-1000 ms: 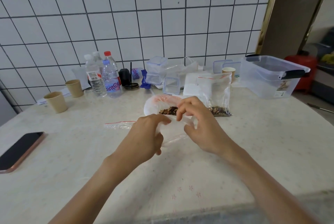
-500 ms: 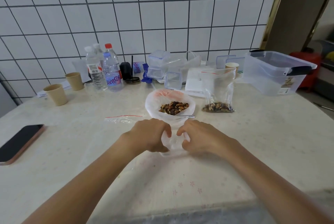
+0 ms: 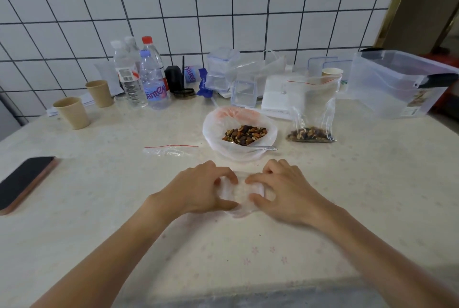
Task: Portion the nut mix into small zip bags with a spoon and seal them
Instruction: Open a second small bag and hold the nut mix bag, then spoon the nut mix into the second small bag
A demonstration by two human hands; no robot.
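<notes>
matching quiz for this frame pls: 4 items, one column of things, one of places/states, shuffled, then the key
Things:
1. spoon
2. phone
3. empty zip bag
4. clear bag

Places or states:
A. face down near the table's left edge
B. held between the left hand and the right hand
C. lying flat on the table, left of the nut mix
D. resting in the open bag of nut mix, handle sticking out to the right

Pairs: 1-D, 2-A, 3-C, 4-B
</notes>
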